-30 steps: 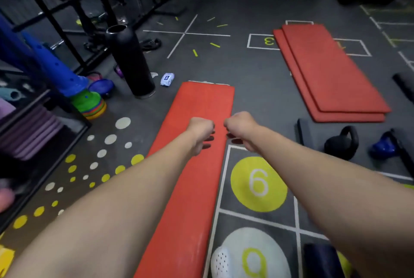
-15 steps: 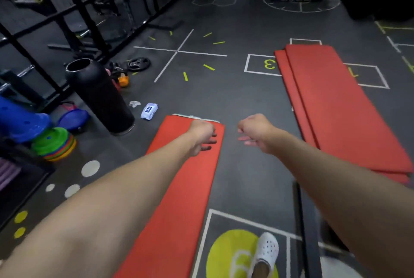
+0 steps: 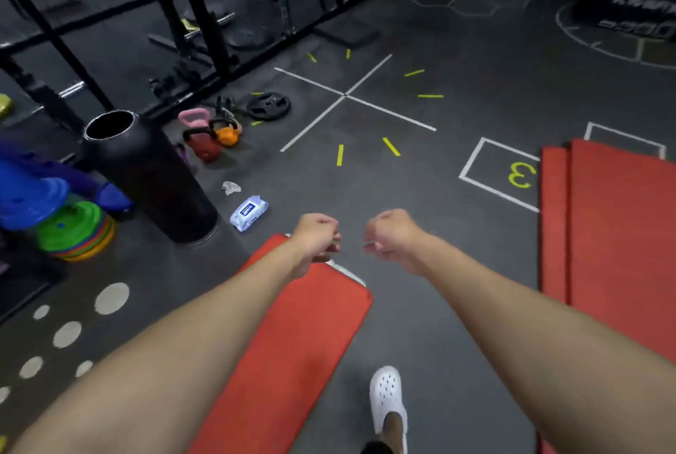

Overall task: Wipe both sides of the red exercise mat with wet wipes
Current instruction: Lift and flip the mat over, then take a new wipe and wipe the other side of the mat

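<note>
Head view: both fists curled, no clear hold visible. Left hand (image 3: 315, 236) above far end of red mat (image 3: 289, 340); right hand (image 3: 392, 234) beside, over floor. Wipes pack (image 3: 248, 213) near mat's far end, within reach. Likely heading for fresh wipe.

the mat (image 3: 292, 344) lies on the floor (image 3: 420, 179). just beyond its far left corner sits the wipes pack (image 3: 248, 213), with a crumpled wipe (image 3: 230, 187) just past that. left of the pack stands the cylinder (image 3: 146, 175), and kettlebells (image 3: 210, 135) lie behind it. right of the mat, well apart, lie the stacked mats (image 3: 618, 234). a shoe (image 3: 387, 395) stands beside the mat's right edge.
</note>
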The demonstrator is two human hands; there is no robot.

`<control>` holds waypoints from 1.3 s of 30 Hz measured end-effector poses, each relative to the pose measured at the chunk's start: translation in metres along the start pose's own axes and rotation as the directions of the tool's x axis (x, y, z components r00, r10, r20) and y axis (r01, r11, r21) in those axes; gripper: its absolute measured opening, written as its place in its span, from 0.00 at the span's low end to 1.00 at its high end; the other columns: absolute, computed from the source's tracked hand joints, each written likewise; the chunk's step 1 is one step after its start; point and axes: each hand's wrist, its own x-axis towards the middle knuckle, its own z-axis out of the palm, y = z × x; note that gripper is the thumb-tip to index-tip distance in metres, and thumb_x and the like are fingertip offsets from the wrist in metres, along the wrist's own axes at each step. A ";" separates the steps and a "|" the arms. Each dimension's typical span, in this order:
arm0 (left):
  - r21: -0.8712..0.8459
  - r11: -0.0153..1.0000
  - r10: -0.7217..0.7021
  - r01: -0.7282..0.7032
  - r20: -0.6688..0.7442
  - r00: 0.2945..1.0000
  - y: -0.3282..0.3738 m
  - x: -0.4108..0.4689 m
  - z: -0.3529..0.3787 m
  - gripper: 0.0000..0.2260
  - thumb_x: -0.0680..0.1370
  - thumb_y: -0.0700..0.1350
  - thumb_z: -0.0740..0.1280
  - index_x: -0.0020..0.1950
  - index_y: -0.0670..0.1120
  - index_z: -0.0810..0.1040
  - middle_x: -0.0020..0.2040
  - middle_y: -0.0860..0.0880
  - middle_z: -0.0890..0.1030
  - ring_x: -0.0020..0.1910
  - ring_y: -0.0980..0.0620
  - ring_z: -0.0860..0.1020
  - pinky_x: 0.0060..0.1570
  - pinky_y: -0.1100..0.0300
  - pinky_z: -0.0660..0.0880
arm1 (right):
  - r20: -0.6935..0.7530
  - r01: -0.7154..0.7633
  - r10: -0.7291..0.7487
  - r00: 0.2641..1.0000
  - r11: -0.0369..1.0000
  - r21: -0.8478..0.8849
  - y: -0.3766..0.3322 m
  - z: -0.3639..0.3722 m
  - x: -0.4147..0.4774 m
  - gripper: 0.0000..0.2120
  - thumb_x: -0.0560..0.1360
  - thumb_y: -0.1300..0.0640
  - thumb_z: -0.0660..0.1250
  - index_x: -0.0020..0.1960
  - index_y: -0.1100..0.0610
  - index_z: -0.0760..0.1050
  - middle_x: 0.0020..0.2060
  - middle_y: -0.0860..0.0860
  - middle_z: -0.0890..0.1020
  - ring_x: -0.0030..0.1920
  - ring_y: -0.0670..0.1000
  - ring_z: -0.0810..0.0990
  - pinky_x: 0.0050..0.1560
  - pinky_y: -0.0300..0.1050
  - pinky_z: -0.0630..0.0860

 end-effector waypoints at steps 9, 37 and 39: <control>-0.057 0.997 -0.072 0.060 -0.244 0.967 0.162 0.205 0.009 0.12 0.78 0.34 0.57 0.39 0.47 0.72 0.38 0.44 0.75 0.30 0.50 0.75 0.32 0.62 0.65 | 0.187 -0.012 0.042 0.981 0.987 -0.160 -0.159 -0.086 0.246 0.12 0.79 0.64 0.59 0.38 0.56 0.69 0.34 0.53 0.75 0.31 0.51 0.73 0.34 0.40 0.65; -0.792 0.609 -0.717 0.029 -0.535 0.446 -0.061 0.683 -0.225 0.08 0.79 0.35 0.59 0.46 0.46 0.74 0.37 0.44 0.76 0.29 0.50 0.73 0.27 0.64 0.65 | 0.773 0.711 0.318 0.548 0.309 -0.631 -0.210 0.365 0.810 0.06 0.79 0.65 0.59 0.50 0.62 0.75 0.52 0.66 0.79 0.41 0.56 0.75 0.41 0.42 0.71; -0.784 0.620 -0.725 0.026 -0.559 0.403 -0.122 0.736 -0.226 0.07 0.79 0.35 0.59 0.47 0.45 0.74 0.36 0.46 0.75 0.30 0.51 0.73 0.25 0.66 0.66 | 0.790 0.761 0.332 0.515 0.246 -0.600 -0.164 0.412 0.865 0.12 0.79 0.64 0.59 0.58 0.68 0.76 0.57 0.67 0.79 0.52 0.64 0.78 0.42 0.42 0.71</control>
